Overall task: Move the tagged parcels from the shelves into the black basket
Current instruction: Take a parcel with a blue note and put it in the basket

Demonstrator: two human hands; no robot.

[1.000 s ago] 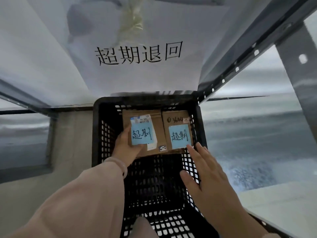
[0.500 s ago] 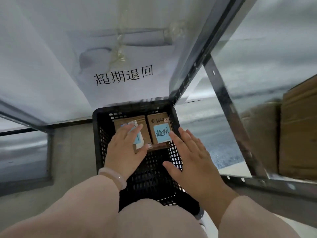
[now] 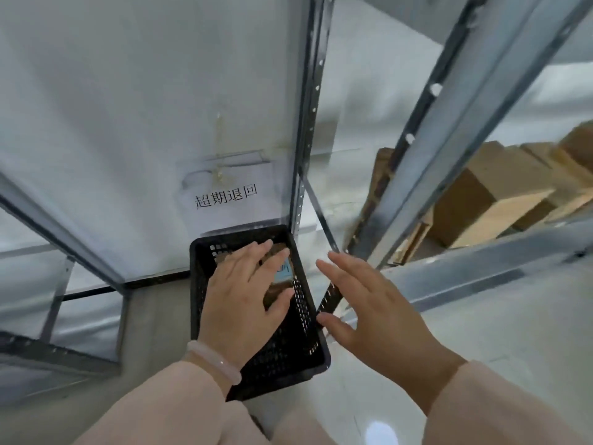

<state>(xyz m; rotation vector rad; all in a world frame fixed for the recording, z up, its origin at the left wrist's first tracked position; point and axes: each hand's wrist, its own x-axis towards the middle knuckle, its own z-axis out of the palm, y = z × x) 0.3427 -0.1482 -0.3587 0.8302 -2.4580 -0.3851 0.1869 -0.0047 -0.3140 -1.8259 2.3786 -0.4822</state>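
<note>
Both hands empty over the basket.
My left hand spreads open above the parcels in the basket; my right hand hovers open beside its rim.

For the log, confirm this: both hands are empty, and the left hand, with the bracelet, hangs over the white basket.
One error: the basket is black, not white, as the head view shows. The rest holds: both the left hand, with the bracelet, and the right hand are empty.
</note>
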